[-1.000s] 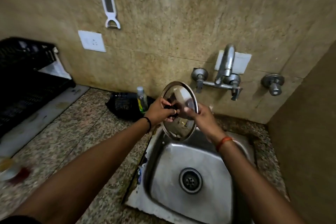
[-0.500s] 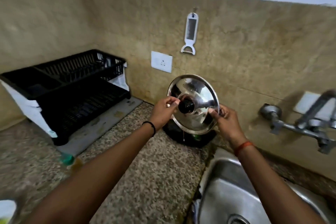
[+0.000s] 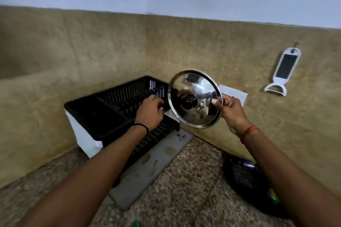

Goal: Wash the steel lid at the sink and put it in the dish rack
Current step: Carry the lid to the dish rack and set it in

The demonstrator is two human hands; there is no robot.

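Note:
The round steel lid point(image 3: 201, 88) with a black knob point(image 3: 188, 102) is upright in the air, knob side facing me, just right of the black dish rack point(image 3: 110, 105). My right hand point(image 3: 232, 112) pinches the lid's right rim, thumb on the front. My left hand point(image 3: 147, 112) is off the lid and lies over the rack's upper tier with its fingers curled down. Whether it grips the rack is unclear. The sink is out of view.
The rack stands in the wall corner on a white base, with a grey drain tray point(image 3: 147, 167) sticking out towards me. A black bag point(image 3: 245, 175) lies on the granite counter point(image 3: 184, 195) at the right. A white peeler point(image 3: 282, 72) and a switch plate point(image 3: 236, 94) are on the wall.
My view swung left from the sink to the rack. The lid travelled left with it. My left hand let go of the lid and moved onto the rack; my right hand alone holds the lid.

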